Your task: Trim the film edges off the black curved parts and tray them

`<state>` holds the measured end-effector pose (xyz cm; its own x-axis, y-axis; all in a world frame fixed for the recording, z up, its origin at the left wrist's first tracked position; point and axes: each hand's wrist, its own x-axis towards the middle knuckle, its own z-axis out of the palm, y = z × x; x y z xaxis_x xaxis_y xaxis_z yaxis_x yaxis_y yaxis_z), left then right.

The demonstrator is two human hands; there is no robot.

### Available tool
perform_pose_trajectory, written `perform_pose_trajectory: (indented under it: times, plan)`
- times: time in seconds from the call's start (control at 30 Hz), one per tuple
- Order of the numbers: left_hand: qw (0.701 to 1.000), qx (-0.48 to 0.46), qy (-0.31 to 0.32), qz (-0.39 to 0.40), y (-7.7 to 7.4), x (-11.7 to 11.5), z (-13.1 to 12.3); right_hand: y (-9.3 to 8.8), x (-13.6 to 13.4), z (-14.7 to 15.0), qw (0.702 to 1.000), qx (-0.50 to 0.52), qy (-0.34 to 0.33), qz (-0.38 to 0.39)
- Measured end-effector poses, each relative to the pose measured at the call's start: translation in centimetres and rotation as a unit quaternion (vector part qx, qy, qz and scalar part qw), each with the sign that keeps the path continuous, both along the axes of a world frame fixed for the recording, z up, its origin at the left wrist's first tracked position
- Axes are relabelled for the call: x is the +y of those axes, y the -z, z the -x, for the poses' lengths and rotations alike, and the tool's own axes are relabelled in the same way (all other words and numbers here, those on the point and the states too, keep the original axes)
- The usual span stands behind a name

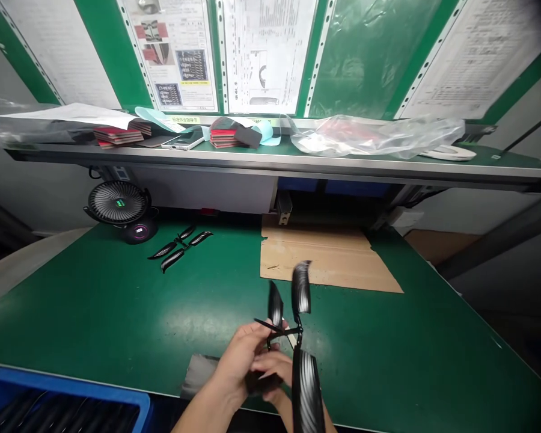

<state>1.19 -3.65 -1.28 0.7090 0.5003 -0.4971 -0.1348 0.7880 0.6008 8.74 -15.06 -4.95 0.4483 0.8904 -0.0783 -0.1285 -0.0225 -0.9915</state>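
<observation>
My left hand (pixel 240 356) is closed on a black moulded piece (pixel 307 385), gripping it near its thin central runners. This piece has glossy, ribbed, curved blades standing up and reaching toward me. My right hand (pixel 274 368) is just beneath, partly hidden by the left hand and the nearest blade. Its fingers are curled around a dark, flat pad (pixel 262 382), whose kind I cannot make out. Another black moulded piece (pixel 180 248) of the same shape, with several blades, lies on the green table at the back left.
A cardboard sheet (pixel 320 258) lies beyond my hands. The small fan (pixel 118 203) stands back left. A blue bin (pixel 146 404) with dark parts is at front left; a grey sheet (pixel 197 374) lies at the table edge. The shelf (pixel 234 157) overhead bears red-and-black pads (pixel 223 137) and plastic bags (pixel 365 135).
</observation>
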Motion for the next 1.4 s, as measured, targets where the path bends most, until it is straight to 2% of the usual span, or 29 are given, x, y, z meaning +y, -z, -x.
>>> perform_pose_trajectory:
  times: [0.07, 0.17, 0.23, 0.33, 0.43, 0.5, 0.57, 0.6, 0.67, 0.73, 0.77, 0.83, 0.9, 0.93, 0.97, 1.0, 1.03, 1.07, 1.1, 1.17, 1.2, 1.23, 1.27, 1.3, 1.33, 1.4]
  plan:
    - [0.999, -0.004, -0.047, -0.01, 0.1, 0.9, 0.2, 0.2, -0.7, -0.8, 0.998, -0.045, -0.035, 0.016]
    - [0.988, 0.033, -0.094, -0.119, -0.2, 2.6, 1.0, 0.3, -1.9, -3.4, 0.999, -0.004, -0.025, 0.041]
    - [0.973, 0.08, -0.067, -0.204, -0.5, 3.3, 1.5, -0.3, -2.3, -5.4, 0.997, 0.076, 0.01, 0.01]
    - [0.948, 0.097, 0.034, -0.301, -0.7, 3.1, 1.6, -2.8, -2.3, -7.6, 0.992, 0.109, 0.036, -0.05]
    - [0.919, 0.105, 0.079, -0.37, -0.2, 2.1, 1.0, -6.2, -2.4, -8.2, 0.998, 0.018, 0.027, -0.056]
    - [0.91, 0.137, 0.081, -0.382, 0.3, 1.6, 0.7, -7.8, -2.8, -8.0, 0.997, -0.069, -0.024, -0.037]
    - [0.907, 0.16, 0.085, -0.379, 0.6, 1.4, 0.5, -8.4, -3.2, -7.7, 0.99, -0.118, -0.072, -0.022]
    - [0.903, 0.166, 0.083, -0.388, 0.7, 1.3, 0.6, -8.3, -3.2, -7.5, 0.991, -0.112, -0.069, -0.024]
    - [0.874, 0.168, 0.065, -0.451, 0.5, 1.2, 0.9, -7.0, -2.9, -7.4, 0.999, -0.023, 0.006, -0.048]
    - [0.807, 0.148, 0.035, -0.571, 0.1, 0.9, 1.3, -4.9, -2.0, -7.3, 0.985, 0.136, 0.099, -0.05]
    - [0.755, 0.124, 0.024, -0.644, -0.2, 0.7, 1.5, -3.6, -1.5, -7.3, 0.971, 0.205, 0.12, -0.031]
    - [0.617, 0.063, 0.036, -0.784, -0.8, 0.2, 1.8, -1.1, -0.6, -7.2, 0.955, 0.276, 0.111, 0.026]
    - [0.462, 0.016, 0.088, -0.882, -1.3, -0.4, 2.0, 0.9, -0.2, -7.2, 0.958, 0.264, 0.082, 0.072]
    - [0.397, 0.004, 0.118, -0.91, -1.5, -0.6, 2.0, 1.5, -0.2, -7.3, 0.963, 0.243, 0.077, 0.087]
    - [0.35, -0.005, 0.139, -0.926, -1.6, -0.9, 2.1, 1.9, -0.4, -7.7, 0.968, 0.218, 0.079, 0.098]
    - [0.33, -0.009, 0.151, -0.932, -1.7, -1.1, 2.2, 2.1, -0.7, -8.3, 0.972, 0.187, 0.087, 0.109]
    - [0.34, -0.009, 0.152, -0.928, -1.6, -1.2, 2.2, 2.2, -1.1, -9.2, 0.976, 0.148, 0.103, 0.12]
    - [0.382, -0.007, 0.14, -0.914, -1.4, -1.3, 2.3, 2.2, -1.5, -10.2, 0.979, 0.102, 0.124, 0.129]
    - [0.451, 0.004, 0.119, -0.884, -1.1, -1.2, 2.3, 2.2, -1.8, -11.5, 0.978, 0.052, 0.15, 0.135]
    - [0.634, 0.06, 0.062, -0.768, -0.5, -0.9, 2.3, 2.5, -2.3, -13.9, 0.969, -0.05, 0.2, 0.14]
    - [0.726, 0.09, 0.036, -0.681, -0.2, -0.7, 2.2, 2.8, -2.4, -15.0, 0.961, -0.095, 0.219, 0.14]
    - [0.805, 0.112, 0.016, -0.583, 0.1, -0.4, 2.1, 3.3, -2.5, -15.8, 0.953, -0.133, 0.233, 0.141]
    - [0.868, 0.124, 0.005, -0.481, 0.3, -0.1, 1.9, 3.8, -2.5, -16.4, 0.946, -0.163, 0.242, 0.141]
    - [0.914, 0.125, 0.001, -0.386, 0.4, 0.2, 1.8, 4.3, -2.5, -16.7, 0.94, -0.187, 0.248, 0.143]
    - [0.946, 0.114, -0.006, -0.303, 0.5, 0.4, 1.7, 4.8, -2.5, -16.6, 0.934, -0.206, 0.253, 0.143]
    - [0.979, 0.093, -0.025, -0.18, 0.7, 0.8, 1.6, 5.3, -2.5, -15.7, 0.926, -0.23, 0.263, 0.142]
